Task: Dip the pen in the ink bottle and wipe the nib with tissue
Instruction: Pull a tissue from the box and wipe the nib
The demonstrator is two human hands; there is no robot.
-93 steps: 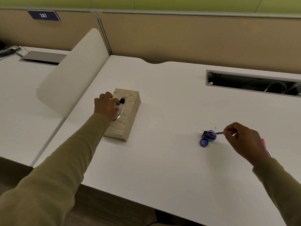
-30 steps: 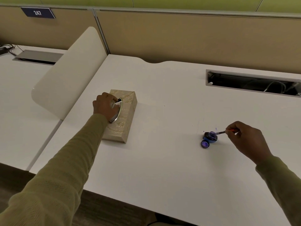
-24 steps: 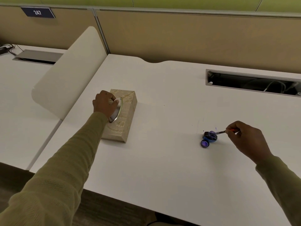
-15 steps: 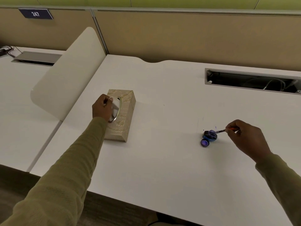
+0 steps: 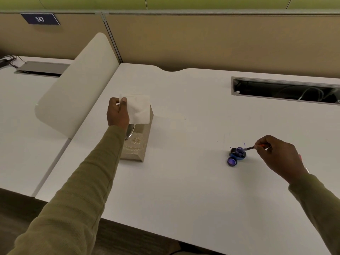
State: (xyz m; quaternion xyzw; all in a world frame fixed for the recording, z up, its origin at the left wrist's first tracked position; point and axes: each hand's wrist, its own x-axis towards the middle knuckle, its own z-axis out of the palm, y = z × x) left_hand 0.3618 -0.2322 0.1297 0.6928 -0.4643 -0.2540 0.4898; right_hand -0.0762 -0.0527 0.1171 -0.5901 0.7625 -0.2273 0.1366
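Over the ink bottle (image 5: 238,153), right-hand fingers (image 5: 262,146) pinch the pen (image 5: 252,148), nib pointing left, near level.

tissue box (image 5: 137,144) on worktop (image 5: 184,181), left | ink bottle (image 5: 238,153) right | cap (image 5: 231,161) just before bottle

The pen (image 5: 252,148) mostly vanishes inside the right hand (image 5: 276,155), nib too tiny to make out. The tissue (image 5: 138,109) covers the box's (image 5: 136,144) far end.
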